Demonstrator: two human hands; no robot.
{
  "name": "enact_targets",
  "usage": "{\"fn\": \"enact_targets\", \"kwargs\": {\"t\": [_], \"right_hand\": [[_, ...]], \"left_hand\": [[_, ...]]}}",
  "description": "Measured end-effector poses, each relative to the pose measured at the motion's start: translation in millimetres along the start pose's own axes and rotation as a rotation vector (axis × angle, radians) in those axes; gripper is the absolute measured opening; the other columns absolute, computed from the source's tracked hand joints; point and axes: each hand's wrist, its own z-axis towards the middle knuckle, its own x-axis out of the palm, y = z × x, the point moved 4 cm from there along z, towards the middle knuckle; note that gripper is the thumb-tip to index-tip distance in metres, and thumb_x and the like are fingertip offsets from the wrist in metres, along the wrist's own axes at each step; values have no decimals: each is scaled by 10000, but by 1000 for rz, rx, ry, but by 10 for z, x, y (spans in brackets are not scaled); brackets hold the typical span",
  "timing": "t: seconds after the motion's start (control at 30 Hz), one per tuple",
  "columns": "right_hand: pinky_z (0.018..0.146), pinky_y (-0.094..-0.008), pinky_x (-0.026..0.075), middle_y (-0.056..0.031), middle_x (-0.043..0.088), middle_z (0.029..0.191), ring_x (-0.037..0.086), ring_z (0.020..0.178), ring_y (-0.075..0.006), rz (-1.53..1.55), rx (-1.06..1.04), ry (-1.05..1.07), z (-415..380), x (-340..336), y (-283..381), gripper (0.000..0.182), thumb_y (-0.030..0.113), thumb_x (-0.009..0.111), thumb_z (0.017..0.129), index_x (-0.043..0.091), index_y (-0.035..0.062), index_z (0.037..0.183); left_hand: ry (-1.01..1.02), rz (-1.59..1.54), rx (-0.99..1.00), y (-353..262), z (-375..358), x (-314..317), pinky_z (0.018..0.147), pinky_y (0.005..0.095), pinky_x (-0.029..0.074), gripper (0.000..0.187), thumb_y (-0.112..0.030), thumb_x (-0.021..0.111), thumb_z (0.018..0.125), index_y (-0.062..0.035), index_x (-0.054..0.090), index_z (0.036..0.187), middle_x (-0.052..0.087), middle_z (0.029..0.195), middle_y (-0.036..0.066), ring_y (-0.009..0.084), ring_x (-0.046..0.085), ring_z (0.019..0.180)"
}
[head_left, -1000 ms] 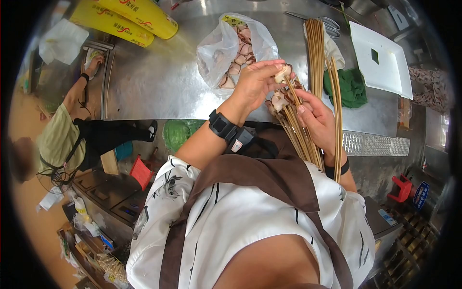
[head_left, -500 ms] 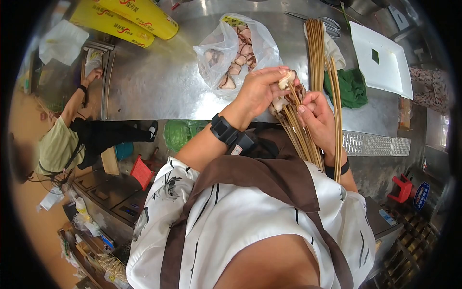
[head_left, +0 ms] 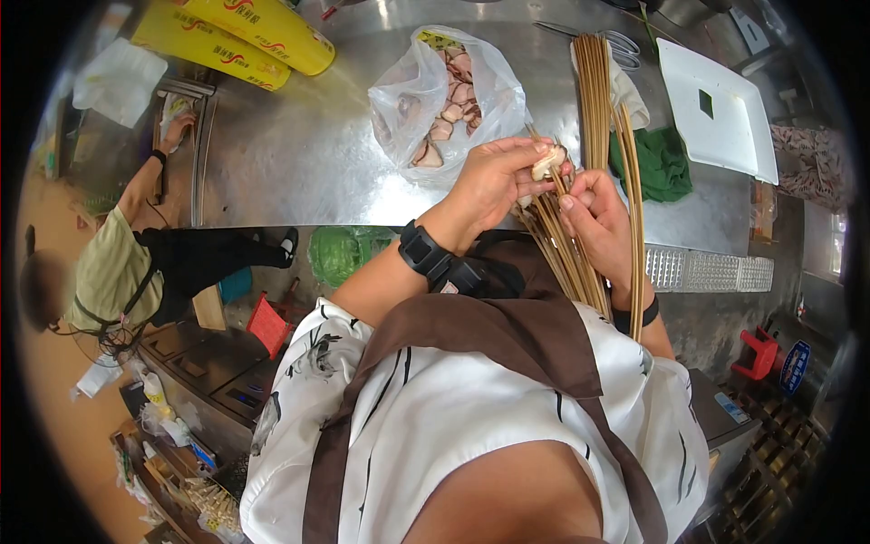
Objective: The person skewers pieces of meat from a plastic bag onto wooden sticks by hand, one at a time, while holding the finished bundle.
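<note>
My left hand (head_left: 489, 186) pinches a pale slice of meat (head_left: 548, 163) between thumb and fingers, at the upper end of a wooden skewer. Closed round a bundle of wooden skewers (head_left: 569, 254) is my right hand (head_left: 600, 218), its thumb and fingertips just below the slice. More pale pieces partly show behind my left fingers at the skewers' upper ends. Just beyond my hands, an open clear plastic bag (head_left: 403, 109) lies on the metal table with several pinkish meat slices (head_left: 460, 91) in it.
A thick bundle of skewers (head_left: 594, 91) lies beyond my right hand, with loose skewers (head_left: 632, 199) beside my forearm. Right of these are a green cloth (head_left: 666, 163) and white tray (head_left: 716, 118). Yellow rolls (head_left: 217, 50) lie far left. Another person (head_left: 113, 263) reaches in at the left.
My left hand and the meat slice have moved slightly towards me, down along the skewer. My right hand keeps its grip. The other person at the left has shifted a little.
</note>
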Motion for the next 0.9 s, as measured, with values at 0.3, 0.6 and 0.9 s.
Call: {"fn": "enact_targets", "kwargs": {"t": [0.3, 0.6, 0.9], "right_hand": [[481, -179, 292, 27, 422, 610, 370, 527, -38, 14, 2, 15, -1, 8, 1, 121, 36, 483, 868, 368, 55, 900], [703, -232, 393, -31, 514, 896, 482, 717, -99, -386, -251, -135, 8, -42, 132, 229, 37, 565, 801, 444, 28, 996], [665, -305, 417, -87, 547, 731, 532, 676, -199, -421, -437, 198, -67, 116, 270, 148, -2, 560, 744, 544, -7, 891]], "left_hand": [[-2, 16, 1, 4, -17, -2, 765, 319, 496, 200, -118, 526, 859, 6, 563, 1012, 614, 960, 128, 226, 608, 903], [21, 24, -22, -15, 15, -9, 777, 325, 489, 202, -122, 520, 862, 5, 558, 1014, 609, 966, 116, 197, 602, 875], [-137, 448, 2, -37, 133, -94, 696, 257, 481, 215, -189, 562, 845, -17, 580, 972, 612, 859, 56, 114, 576, 771]]}}
